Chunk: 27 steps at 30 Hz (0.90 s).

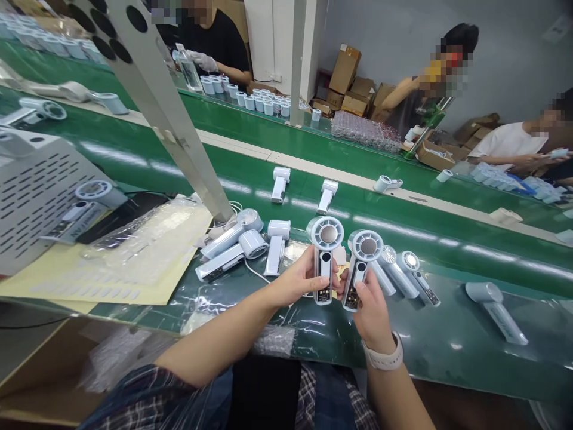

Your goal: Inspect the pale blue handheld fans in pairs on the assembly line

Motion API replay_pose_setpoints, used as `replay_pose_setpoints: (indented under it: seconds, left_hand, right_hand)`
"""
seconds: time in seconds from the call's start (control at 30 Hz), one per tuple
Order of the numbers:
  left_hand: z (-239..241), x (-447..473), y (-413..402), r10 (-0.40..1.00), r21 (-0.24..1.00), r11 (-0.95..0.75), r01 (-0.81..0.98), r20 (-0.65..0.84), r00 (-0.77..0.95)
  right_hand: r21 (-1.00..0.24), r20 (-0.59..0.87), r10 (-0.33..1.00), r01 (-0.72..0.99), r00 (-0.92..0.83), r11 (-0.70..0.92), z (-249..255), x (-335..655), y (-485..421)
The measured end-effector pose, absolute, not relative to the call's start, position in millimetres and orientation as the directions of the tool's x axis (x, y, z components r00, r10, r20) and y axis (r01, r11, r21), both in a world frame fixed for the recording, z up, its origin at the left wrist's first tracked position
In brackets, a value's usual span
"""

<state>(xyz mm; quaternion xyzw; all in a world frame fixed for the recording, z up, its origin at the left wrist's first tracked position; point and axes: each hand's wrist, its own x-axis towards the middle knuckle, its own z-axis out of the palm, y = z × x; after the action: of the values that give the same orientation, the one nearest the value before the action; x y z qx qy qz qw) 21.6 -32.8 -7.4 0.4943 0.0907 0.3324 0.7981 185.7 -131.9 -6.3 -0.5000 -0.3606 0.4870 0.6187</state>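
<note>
The left hand [299, 279] has its grip closed around the handle of the first fan [323, 263]; this fan stands upright, with its round head above the fingers and its dark display panel facing the camera. The right hand [370, 307] grips the handle of the second fan [360, 266] in the same way; this one is tilted a little to the right, and the thumb lies on the lower part of the handle. The two fans are just beside each other (I cannot tell whether they touch), above the near edge of the tabletop [447, 352], about at its middle. A pale watch band [384, 359] is on the right wrist. Just to the right of the second fan, two more fans [405, 275] lie flat on the tabletop; toward the left edge lies a group of fans [235, 245], near a yellow sheet [89, 280] and a clear plastic bag [147, 239]. Behind, a green conveyor belt [403, 197] carries single fans [280, 183]; other people [510, 143] work on its far side.
</note>
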Motion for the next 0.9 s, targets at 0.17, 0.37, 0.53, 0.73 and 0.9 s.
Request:
replay_pose_setpoints:
  seconds: [0.17, 0.37, 0.53, 0.73, 0.9]
  left_hand:
    - [-11, 22, -34, 0.636, 0.851, 0.281, -0.443, 0.180, 0.751]
    - [-13, 22, -34, 0.617, 0.839, 0.296, -0.456, 0.196, 0.762]
    - [-14, 26, -31, 0.698, 0.853, 0.291, -0.433, 0.120, 0.706]
    - [-16, 28, -29, 0.728, 0.864, 0.257, -0.432, 0.121, 0.675]
    - [-12, 25, -29, 0.664, 0.907, 0.168, -0.386, 0.185, 0.724]
  right_hand:
    - [-0.958, -0.036, 0.963, -0.282, 0.267, 0.043, -1, 181, -129]
    - [-0.957, -0.001, 0.968, -0.281, 0.251, 0.072, 0, 182, -130]
    - [-0.955, -0.018, 0.965, -0.290, 0.260, 0.060, -5, 182, -132]
    - [-0.937, -0.075, 0.957, -0.349, 0.279, 0.028, -15, 177, -131]
    - [-0.946, -0.004, 0.967, -0.316, 0.255, 0.079, -15, 179, -131]
